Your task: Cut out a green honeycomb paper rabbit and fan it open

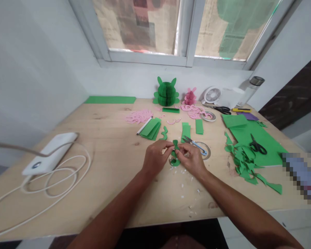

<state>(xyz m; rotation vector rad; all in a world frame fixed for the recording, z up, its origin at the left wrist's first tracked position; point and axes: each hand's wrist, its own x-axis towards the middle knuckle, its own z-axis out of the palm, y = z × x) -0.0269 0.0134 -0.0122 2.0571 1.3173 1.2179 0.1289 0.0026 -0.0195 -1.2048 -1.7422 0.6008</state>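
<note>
A small curvy green paper cutout is held between my two hands near the middle of the table. My left hand pinches its left side, and the fingers of my right hand are closed on its right side. Close behind my right hand lie blue-handled scissors, partly over a roll of tape. Another wavy green cutout rests just behind my left hand. Tiny white scraps are scattered on the wood in front of my hands.
Folded green papers, pink cutouts and a green honeycomb figure stand or lie behind. Green scraps, black scissors and green sheets are at right. A white power bank with a coiled cable is at left.
</note>
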